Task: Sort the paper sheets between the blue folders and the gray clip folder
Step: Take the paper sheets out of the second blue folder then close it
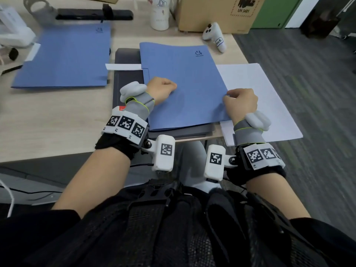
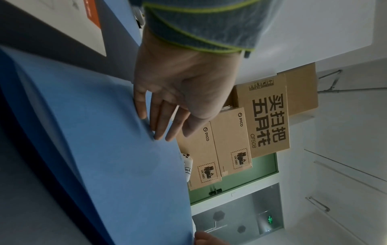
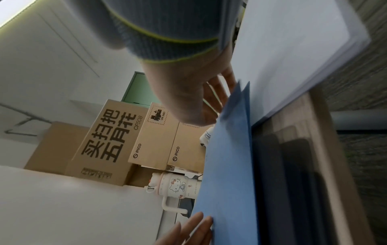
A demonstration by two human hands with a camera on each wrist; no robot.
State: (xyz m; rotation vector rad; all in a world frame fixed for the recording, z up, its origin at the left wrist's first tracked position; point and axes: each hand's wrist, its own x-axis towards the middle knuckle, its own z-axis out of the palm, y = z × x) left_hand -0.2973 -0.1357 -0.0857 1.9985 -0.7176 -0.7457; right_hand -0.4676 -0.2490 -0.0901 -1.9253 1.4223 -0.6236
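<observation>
One blue folder (image 1: 63, 56) lies shut at the left of the desk. A second blue folder (image 1: 183, 83) lies on the dark gray clip folder (image 1: 128, 74) in the middle. White paper sheets (image 1: 256, 97) lie right of it and hang over the desk edge. My left hand (image 1: 161, 89) rests on this folder's cover; in the left wrist view its straight fingertips (image 2: 157, 132) press on the blue cover (image 2: 100, 149). My right hand (image 1: 240, 103) pinches the folder's right edge, where the right wrist view shows two blue layers (image 3: 240, 99) parted at the fingers (image 3: 217, 96).
Cardboard boxes (image 1: 217, 14), a white mug (image 1: 159, 14) and a white controller (image 1: 214, 35) stand at the back. A black bar (image 1: 94, 14) and a white device (image 1: 13, 29) lie at the back left. The desk's right edge (image 1: 240, 53) drops to carpet.
</observation>
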